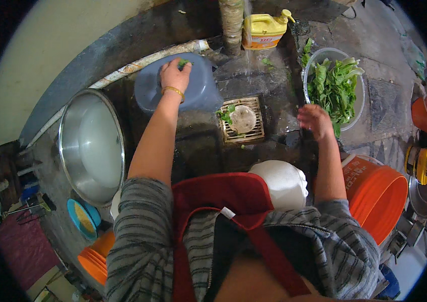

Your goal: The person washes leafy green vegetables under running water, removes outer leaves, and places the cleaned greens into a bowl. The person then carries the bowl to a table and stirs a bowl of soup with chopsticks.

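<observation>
My left hand [175, 77], with a yellow bangle at its wrist, is over a grey-blue plastic basin [202, 81]. A small piece of green leaf [183, 63] shows between its thumb and forefinger; the other fingertips are partly hidden. Whether the basin faces up or down is hard to tell. Blurred by motion, my right hand [316, 120] has its fingers apart and nothing visible in them. It is beside the near left rim of a clear plastic bowl [357, 109], which is heaped with green leafy vegetables [332, 88].
Water [248, 41] falls beside a wrapped pipe [231, 26] and a yellow jug [264, 30]. Leaf scraps lie on a floor drain [242, 119]. A steel basin [92, 147] of cloudy water stands left, an orange bucket [377, 196] right. A white rounded thing [281, 183] is by the apron.
</observation>
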A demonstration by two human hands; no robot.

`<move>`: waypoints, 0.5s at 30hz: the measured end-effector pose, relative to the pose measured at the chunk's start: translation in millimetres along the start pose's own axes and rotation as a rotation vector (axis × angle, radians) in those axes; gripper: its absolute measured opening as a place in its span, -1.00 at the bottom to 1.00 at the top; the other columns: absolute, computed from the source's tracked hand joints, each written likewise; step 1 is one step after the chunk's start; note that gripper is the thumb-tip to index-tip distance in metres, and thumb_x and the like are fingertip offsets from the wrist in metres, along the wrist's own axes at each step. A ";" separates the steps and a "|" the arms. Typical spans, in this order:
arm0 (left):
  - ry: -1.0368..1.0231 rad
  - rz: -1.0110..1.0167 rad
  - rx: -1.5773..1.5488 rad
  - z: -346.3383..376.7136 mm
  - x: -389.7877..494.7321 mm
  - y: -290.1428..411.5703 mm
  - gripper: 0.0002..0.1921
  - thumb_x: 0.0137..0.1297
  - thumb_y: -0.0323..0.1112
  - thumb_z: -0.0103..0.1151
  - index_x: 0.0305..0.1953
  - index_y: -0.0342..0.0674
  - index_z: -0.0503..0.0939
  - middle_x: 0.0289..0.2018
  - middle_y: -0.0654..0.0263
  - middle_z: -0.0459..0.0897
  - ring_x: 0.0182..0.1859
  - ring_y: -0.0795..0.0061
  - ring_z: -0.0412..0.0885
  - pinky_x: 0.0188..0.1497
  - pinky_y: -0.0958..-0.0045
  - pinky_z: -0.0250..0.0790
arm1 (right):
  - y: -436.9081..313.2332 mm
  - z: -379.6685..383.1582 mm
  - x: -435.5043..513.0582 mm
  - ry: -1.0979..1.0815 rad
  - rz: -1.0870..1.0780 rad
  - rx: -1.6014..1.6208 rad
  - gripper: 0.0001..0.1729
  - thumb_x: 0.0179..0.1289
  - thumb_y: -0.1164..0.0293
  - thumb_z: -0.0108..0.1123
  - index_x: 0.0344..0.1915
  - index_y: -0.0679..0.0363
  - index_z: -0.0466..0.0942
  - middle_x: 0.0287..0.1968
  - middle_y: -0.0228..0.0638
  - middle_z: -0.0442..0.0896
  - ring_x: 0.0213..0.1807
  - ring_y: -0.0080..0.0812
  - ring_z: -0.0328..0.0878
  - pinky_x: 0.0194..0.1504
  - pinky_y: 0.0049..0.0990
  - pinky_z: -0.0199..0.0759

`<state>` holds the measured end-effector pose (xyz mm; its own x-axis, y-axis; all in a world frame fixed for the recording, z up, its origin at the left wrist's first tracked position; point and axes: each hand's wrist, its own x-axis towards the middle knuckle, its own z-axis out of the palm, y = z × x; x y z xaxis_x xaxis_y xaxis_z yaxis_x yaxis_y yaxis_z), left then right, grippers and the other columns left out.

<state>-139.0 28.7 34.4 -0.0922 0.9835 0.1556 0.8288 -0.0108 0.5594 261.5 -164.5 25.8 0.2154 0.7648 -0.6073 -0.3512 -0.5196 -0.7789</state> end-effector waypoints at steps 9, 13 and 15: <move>-0.068 0.066 0.157 25.8 29.8 3.1 -0.80 0.06 -0.24 0.20 -0.29 -0.17 0.59 -0.34 0.11 0.60 -0.26 0.15 0.57 -0.14 0.24 0.40 | 64.6 4.5 -1.9 0.030 0.099 0.269 -0.66 0.23 0.35 0.02 -0.03 0.26 0.37 -0.02 -0.08 0.51 -0.11 -0.19 0.54 -0.16 -0.28 0.48; -0.283 0.072 -0.318 36.5 13.2 45.7 -0.88 0.04 -0.39 0.23 -0.36 -0.22 0.58 -0.49 0.29 0.62 -0.41 0.45 0.57 -0.31 0.47 0.41 | 74.1 -16.0 13.6 0.177 0.048 0.949 -0.51 0.18 0.30 0.11 0.07 0.22 0.24 0.14 0.02 0.31 0.18 0.00 0.26 0.09 -0.03 0.30; -0.467 0.099 -0.429 46.1 7.0 61.5 -0.80 0.06 -0.42 0.23 -0.24 -0.27 0.55 -0.39 0.32 0.61 -0.36 0.55 0.55 -0.27 0.52 0.40 | 63.8 -23.3 7.3 0.192 -0.068 1.029 -0.55 0.13 0.28 0.17 -0.03 0.22 0.31 0.06 -0.01 0.36 0.13 0.05 0.31 0.06 0.04 0.32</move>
<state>-63.2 43.2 32.4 0.3036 0.9482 -0.0934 0.5178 -0.0819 0.8516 261.9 -200.9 -31.9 0.3725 0.6603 -0.6521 -0.9192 0.1657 -0.3573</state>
